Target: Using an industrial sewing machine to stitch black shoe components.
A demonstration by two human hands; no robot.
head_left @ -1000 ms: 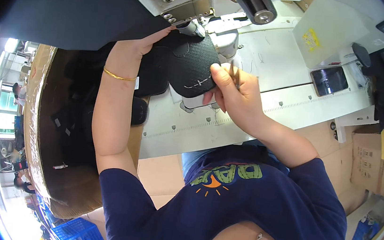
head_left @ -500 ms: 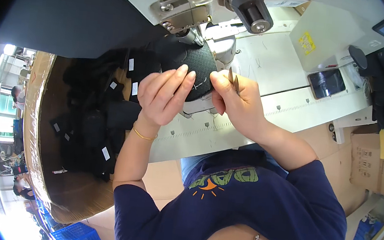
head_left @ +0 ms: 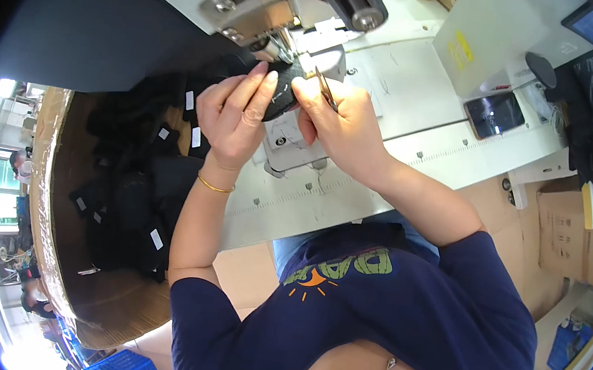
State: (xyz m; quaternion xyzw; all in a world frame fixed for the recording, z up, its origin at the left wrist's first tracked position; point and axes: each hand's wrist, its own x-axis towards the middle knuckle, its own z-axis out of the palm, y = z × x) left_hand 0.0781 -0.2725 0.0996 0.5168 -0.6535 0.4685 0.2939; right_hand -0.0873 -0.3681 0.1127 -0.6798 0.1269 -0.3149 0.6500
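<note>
A black textured fabric piece [head_left: 284, 96] with a small pale mark lies beneath the presser foot area of a sewing machine [head_left: 260, 24]. My left hand [head_left: 234, 121] is closed over its left side, fingertips pressing close to the foot. On the right edge, my right hand [head_left: 347, 123] pinches the fabric between thumb and finger. That same hand also keeps dark, pointed metal thread snips [head_left: 327, 90] tucked in it, tips pointing up and away from me. The needle point and the far part of the fabric are hidden by the machine head and my fingers.
At the left, a large cardboard box [head_left: 46, 193] holds several black fabric pieces with white labels. A phone [head_left: 493, 114] lies on the right of the white table [head_left: 404, 142], which has a ruler along its near edge. A blue crate [head_left: 125, 369] stands low at the left.
Both hands have moved away from me with the black fabric, nearer the presser foot. More of the machine's bed shows in front of it. The view has shifted slightly too.
</note>
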